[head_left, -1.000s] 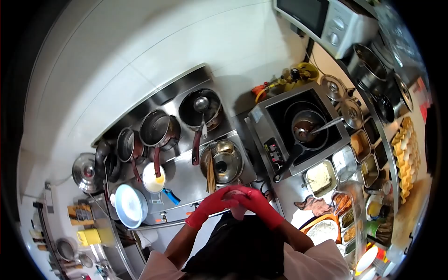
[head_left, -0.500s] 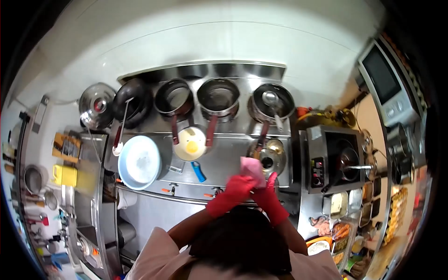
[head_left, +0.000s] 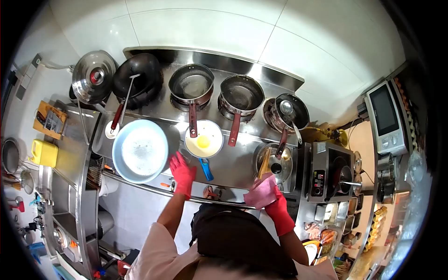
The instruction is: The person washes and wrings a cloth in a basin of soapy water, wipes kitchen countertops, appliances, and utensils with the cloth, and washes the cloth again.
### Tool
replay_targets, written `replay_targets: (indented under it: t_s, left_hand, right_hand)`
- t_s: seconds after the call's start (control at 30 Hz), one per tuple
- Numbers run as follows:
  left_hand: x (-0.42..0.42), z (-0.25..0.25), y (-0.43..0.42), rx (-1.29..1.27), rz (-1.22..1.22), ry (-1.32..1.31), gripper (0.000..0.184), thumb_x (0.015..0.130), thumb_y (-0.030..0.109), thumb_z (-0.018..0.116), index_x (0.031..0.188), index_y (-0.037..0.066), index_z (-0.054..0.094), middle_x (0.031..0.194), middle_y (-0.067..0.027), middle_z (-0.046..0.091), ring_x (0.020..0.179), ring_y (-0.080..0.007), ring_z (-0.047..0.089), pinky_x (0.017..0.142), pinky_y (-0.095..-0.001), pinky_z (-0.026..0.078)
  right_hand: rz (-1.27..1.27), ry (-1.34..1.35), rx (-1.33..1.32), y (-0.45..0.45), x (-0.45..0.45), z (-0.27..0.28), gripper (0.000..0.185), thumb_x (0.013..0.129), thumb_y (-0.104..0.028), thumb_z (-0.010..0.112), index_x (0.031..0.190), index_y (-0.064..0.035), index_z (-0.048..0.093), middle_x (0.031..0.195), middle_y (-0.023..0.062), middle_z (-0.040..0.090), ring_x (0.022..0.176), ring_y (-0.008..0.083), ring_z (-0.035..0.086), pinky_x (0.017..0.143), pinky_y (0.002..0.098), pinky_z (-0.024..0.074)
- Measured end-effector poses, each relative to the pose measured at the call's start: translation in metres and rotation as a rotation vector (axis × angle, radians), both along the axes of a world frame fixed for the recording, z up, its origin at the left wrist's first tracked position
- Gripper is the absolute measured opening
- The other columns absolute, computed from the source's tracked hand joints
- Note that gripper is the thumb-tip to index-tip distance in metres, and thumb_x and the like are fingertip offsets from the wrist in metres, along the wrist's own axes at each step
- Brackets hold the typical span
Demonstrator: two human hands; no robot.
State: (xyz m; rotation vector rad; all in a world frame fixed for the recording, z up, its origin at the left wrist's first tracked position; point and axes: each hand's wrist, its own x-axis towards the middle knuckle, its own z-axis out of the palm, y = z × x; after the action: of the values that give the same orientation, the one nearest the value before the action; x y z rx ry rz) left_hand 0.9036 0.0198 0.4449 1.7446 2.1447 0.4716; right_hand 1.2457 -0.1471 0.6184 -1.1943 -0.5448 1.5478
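Note:
My left hand [head_left: 182,174], in a red glove, is over the counter's front edge with fingers spread and nothing in it. It is between the light blue basin [head_left: 140,151] and the blue handle of a small white pan [head_left: 210,145] that holds an egg. My right hand [head_left: 278,211], gloved in red too, is closed on a pink cloth [head_left: 261,192], which hides part of its fingers. Just beyond the cloth, wooden chopsticks [head_left: 264,163] lie by a round steel lid [head_left: 281,171].
Three dark pans with red handles, one [head_left: 241,93] in the middle, stand along the stove beside a black wok [head_left: 137,77]. An induction cooker [head_left: 318,172], food trays [head_left: 330,213] and a microwave [head_left: 386,116] are at the right. A yellow jug [head_left: 44,153] is at the left.
My hands have moved apart. My left hand has let go of the pink cloth and gone left toward the basin; my right hand keeps the cloth. The head view has shifted too.

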Motion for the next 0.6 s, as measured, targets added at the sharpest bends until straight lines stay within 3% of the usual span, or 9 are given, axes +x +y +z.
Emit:
replay_targets:
  t_s: [0.03, 0.1, 0.17, 0.27, 0.43, 0.5, 0.57, 0.6]
  left_hand:
    - [-0.003, -0.004, 0.009, 0.03, 0.002, 0.061, 0.125, 0.064, 0.041, 0.086, 0.159, 0.006, 0.013, 0.159, -0.0286, 0.026, 0.147, -0.0456, 0.024, 0.12, -0.0551, 0.02]
    - [-0.006, -0.016, 0.025, 0.022, 0.019, 0.123, 0.126, 0.065, 0.042, 0.086, 0.16, 0.008, 0.012, 0.157, -0.0283, 0.03, 0.146, -0.0455, 0.027, 0.12, -0.0546, 0.022]
    - [-0.011, -0.021, 0.035, -0.004, 0.02, 0.072, 0.127, 0.065, 0.043, 0.086, 0.161, 0.009, 0.01, 0.156, -0.0278, 0.032, 0.145, -0.0456, 0.029, 0.119, -0.0543, 0.022]
    - [-0.016, -0.022, 0.047, -0.096, -0.004, 0.015, 0.131, 0.065, 0.047, 0.085, 0.162, 0.012, 0.005, 0.156, -0.0314, 0.03, 0.146, -0.0467, 0.027, 0.121, -0.0528, 0.018]
    - [-0.023, -0.004, 0.038, -0.183, -0.015, 0.084, 0.135, 0.063, 0.054, 0.084, 0.16, 0.004, 0.005, 0.161, -0.0287, 0.021, 0.15, -0.0461, 0.018, 0.122, -0.052, 0.015]
    - [-0.027, -0.012, 0.03, -0.14, 0.002, 0.099, 0.139, 0.059, 0.059, 0.084, 0.16, 0.001, 0.007, 0.164, -0.0244, 0.016, 0.151, -0.0428, 0.015, 0.123, -0.0519, 0.014]
    - [-0.034, -0.026, 0.021, -0.117, 0.028, 0.084, 0.14, 0.058, 0.06, 0.085, 0.16, 0.002, 0.008, 0.165, -0.0223, 0.015, 0.152, -0.0403, 0.014, 0.123, -0.0516, 0.013]
    - [-0.039, -0.03, 0.015, -0.15, 0.049, 0.03, 0.14, 0.057, 0.06, 0.087, 0.16, 0.004, 0.01, 0.16, -0.0237, 0.029, 0.149, -0.04, 0.025, 0.121, -0.0495, 0.022]
  right_hand:
    - [0.042, -0.031, -0.014, 0.0, -0.004, 0.006, 0.072, 0.1, -0.044, 0.055, 0.151, -0.0015, 0.03, 0.147, 0.0165, 0.045, 0.136, 0.0331, 0.045, 0.117, 0.0455, 0.0327]
    - [0.127, -0.095, -0.04, 0.0, -0.012, 0.018, 0.07, 0.101, -0.045, 0.052, 0.152, -0.002, 0.029, 0.147, 0.0168, 0.045, 0.136, 0.033, 0.044, 0.117, 0.0455, 0.0325]
    - [0.149, 0.081, -0.057, 0.002, 0.002, -0.017, 0.068, 0.103, -0.043, 0.048, 0.153, -0.0024, 0.028, 0.15, 0.0163, 0.043, 0.138, 0.0326, 0.043, 0.118, 0.0457, 0.0321]
    - [0.266, -0.598, -0.09, -0.014, 0.003, -0.028, 0.062, 0.108, -0.041, 0.038, 0.156, -0.0032, 0.027, 0.155, 0.0141, 0.04, 0.143, 0.0297, 0.039, 0.118, 0.0408, 0.0306]
    - [-0.056, -0.065, -0.141, -0.014, -0.024, -0.034, 0.056, 0.101, -0.036, 0.057, 0.149, -0.0104, 0.042, 0.143, 0.0105, 0.055, 0.13, 0.0241, 0.053, 0.109, 0.036, 0.0422]
    - [-0.248, 0.443, -0.13, -0.009, -0.036, -0.03, 0.061, 0.102, -0.039, 0.056, 0.15, -0.0059, 0.039, 0.143, 0.0134, 0.054, 0.13, 0.0261, 0.054, 0.11, 0.0374, 0.0422]
    - [-0.242, 0.317, -0.212, -0.005, -0.042, -0.024, 0.063, 0.104, -0.039, 0.052, 0.149, 0.0011, 0.036, 0.143, 0.016, 0.053, 0.128, 0.0293, 0.054, 0.108, 0.0397, 0.0437]
    - [-0.228, 0.314, -0.26, -0.002, -0.042, -0.025, 0.062, 0.104, -0.038, 0.052, 0.149, 0.0016, 0.036, 0.142, 0.0158, 0.054, 0.127, 0.0292, 0.055, 0.108, 0.04, 0.0445]
